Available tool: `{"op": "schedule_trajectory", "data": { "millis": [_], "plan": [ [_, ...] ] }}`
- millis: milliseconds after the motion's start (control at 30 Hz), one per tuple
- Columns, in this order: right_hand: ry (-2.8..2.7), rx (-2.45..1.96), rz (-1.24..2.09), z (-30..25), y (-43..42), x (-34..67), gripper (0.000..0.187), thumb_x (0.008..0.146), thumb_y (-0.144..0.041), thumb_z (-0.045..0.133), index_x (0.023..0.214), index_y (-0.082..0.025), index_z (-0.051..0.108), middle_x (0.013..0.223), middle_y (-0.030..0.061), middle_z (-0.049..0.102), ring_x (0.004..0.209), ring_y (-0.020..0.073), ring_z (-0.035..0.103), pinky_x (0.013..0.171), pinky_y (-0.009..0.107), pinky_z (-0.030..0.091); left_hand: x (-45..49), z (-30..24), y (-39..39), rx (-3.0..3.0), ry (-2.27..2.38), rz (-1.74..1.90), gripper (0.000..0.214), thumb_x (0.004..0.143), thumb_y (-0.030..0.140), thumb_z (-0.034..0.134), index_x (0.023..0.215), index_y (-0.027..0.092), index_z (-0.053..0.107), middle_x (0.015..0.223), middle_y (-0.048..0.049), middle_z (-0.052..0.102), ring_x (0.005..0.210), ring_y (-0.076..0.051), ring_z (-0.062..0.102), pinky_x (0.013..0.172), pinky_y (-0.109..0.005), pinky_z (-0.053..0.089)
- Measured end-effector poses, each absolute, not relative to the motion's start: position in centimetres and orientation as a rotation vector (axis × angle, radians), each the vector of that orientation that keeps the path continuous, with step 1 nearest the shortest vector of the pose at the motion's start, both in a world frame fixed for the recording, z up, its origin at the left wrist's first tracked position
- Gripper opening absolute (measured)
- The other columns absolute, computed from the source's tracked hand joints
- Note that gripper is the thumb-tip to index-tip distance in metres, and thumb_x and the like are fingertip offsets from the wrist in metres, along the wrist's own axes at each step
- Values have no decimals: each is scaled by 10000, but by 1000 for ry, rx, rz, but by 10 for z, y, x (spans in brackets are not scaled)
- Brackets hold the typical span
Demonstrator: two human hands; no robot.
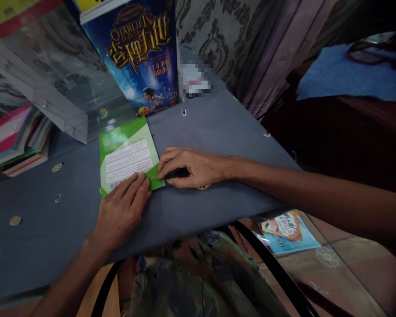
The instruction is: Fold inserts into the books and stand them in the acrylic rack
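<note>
A green booklet [127, 152] with white text panels lies flat on the grey table [201, 127]. My left hand [123, 211] rests palm down on the booklet's near edge, its fingers stretched out flat and close together. My right hand [191, 167] lies at the booklet's lower right corner, fingers curled with the tips touching that corner; a dark gap shows under the palm. I cannot make out anything held in it.
A blue illustrated book [141, 53] stands upright behind the booklet. A clear plastic box [59, 83] sits at the left, with stacked books [16, 141] beyond it. A patterned curtain [237, 39] hangs behind. Another booklet [288, 231] lies on the floor to the right.
</note>
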State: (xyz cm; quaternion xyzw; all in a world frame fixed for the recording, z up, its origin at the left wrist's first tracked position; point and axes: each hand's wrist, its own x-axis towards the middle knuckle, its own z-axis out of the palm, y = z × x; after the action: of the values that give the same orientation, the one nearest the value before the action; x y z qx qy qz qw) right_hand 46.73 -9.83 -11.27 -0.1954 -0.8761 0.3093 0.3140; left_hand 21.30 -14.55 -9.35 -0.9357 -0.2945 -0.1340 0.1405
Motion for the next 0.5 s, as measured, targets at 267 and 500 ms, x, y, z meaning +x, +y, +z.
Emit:
{"op": "schedule_trajectory", "data": {
  "millis": [267,500],
  "plan": [
    [-2285,-478,867,-114,-96,469,161,899,-175,632,1019,-163,739,980,72,690,975,191,598,929,360,474,218,-88,-147,-2711,-925,-413,230,983,176,527,1153,159,681,1171,-107,755,1087,-277,721,869,-421,619],
    [-2279,-505,902,-114,-96,469,171,900,-171,641,1037,-184,743,992,64,693,977,187,594,927,357,474,220,-84,-146,-2727,-926,-418,220,989,155,502,1103,165,690,1154,-93,762,1082,-265,726,863,-417,630]
  ]
}}
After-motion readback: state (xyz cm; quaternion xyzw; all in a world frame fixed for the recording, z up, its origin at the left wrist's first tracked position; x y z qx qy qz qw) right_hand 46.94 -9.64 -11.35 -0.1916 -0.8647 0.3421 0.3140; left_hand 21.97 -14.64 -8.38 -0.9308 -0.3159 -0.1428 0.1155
